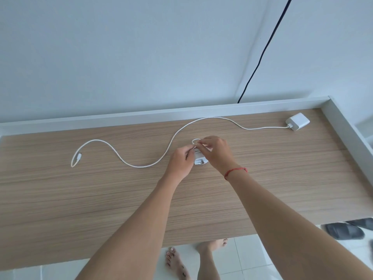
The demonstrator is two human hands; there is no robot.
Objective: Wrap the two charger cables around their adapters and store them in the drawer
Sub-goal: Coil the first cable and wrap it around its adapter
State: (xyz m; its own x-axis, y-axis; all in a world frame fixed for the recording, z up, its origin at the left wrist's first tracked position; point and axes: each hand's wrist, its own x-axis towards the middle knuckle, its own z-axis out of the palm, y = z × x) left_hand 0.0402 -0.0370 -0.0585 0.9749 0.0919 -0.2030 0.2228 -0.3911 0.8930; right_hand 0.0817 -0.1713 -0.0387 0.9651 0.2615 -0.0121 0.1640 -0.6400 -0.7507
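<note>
Meanwhile left hand (179,160) and right hand (215,152) pinched cable (194,140) on the wrapped adapter (198,160); second adapter (298,121) lay well rightward of both.

Your 2 bare arms reach forward and the hands meet close together. Your left hand (180,161) lies knuckles up, its fingers curled against the adapter (198,161). Your right hand (215,152) bends down at the wrist, and its fingers pinch the cable (193,141) just above.
</note>
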